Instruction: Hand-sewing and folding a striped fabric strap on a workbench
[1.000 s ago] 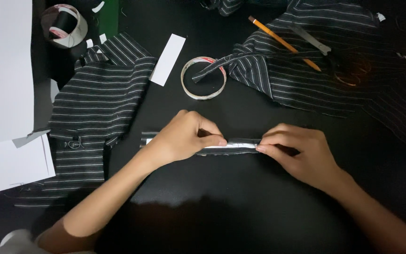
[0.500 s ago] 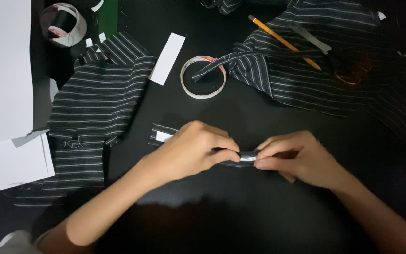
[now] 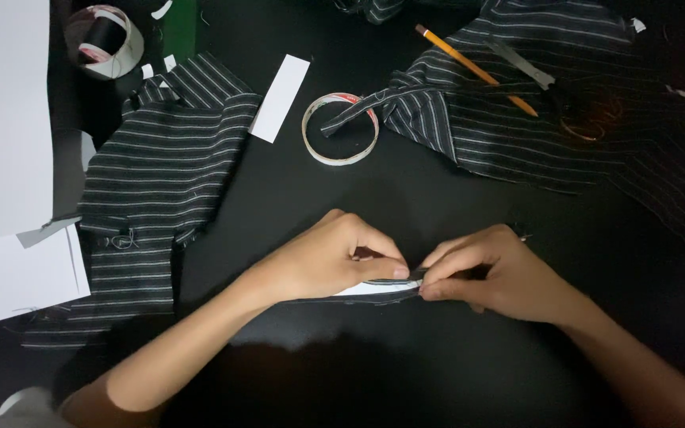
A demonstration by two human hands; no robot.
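My left hand (image 3: 328,257) and my right hand (image 3: 495,273) meet near the middle of the black table (image 3: 406,198). Both pinch a narrow strip of dark striped fabric with a white paper backing (image 3: 378,288), which lies flat under my left palm. The fingertips of both hands touch at the strip's right end. Most of the strip is hidden under my left hand.
A striped fabric piece (image 3: 156,174) lies to the left, a larger one (image 3: 541,119) at the back right with a pencil (image 3: 473,67) and scissors (image 3: 533,75) on it. A tape ring (image 3: 340,128), a white paper slip (image 3: 281,97), a thread spool (image 3: 105,36) and white sheets (image 3: 9,158) surround them.
The hands came together from apart along the strip. The strip looks shorter and folded, and my left hand now covers most of it.
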